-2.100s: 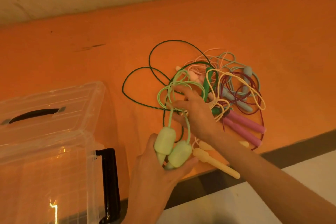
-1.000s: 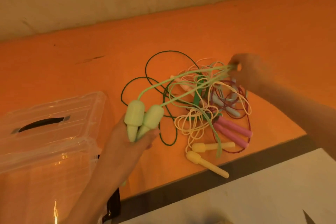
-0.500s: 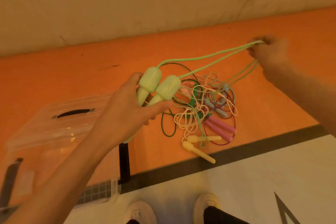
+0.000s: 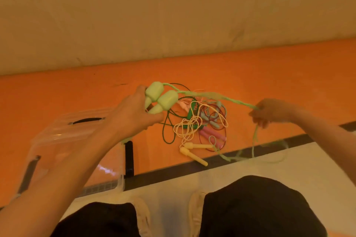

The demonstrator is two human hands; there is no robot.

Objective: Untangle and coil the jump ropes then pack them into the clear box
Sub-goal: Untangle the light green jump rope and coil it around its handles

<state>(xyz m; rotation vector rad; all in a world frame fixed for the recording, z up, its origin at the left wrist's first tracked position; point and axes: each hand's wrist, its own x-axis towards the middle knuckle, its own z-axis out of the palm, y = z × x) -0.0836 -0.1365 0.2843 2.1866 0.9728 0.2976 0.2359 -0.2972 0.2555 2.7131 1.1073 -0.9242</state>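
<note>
Broadly, an orange mat (image 4: 57, 92) runs along the foot of a pale wall and carries everything else, probably so the bright cords show up against it. At its left end sits the clear box (image 4: 63, 140), lid shut under a black carry handle, close by the person's left arm where packing will be a short reach. Near the mat's middle lies the tangle of remaining ropes (image 4: 200, 121): dark green, maroon, cream and blue-grey cords knotted together, with pink handles (image 4: 212, 134) and yellow handles (image 4: 192, 149) poking out toward the near edge. Above that heap, the light green jump rope (image 4: 212, 94) is stretched between both hands, seemingly drawn taut to pull it free of the others; its slack end drops from the right fist and trails blurred over the mat's edge to the floor. The left hand (image 4: 133, 113) is wrapped around both light green handles (image 4: 160, 98), held together so the ends stay paired for coiling. The right hand (image 4: 269, 111) is clenched around the cord itself.
</note>
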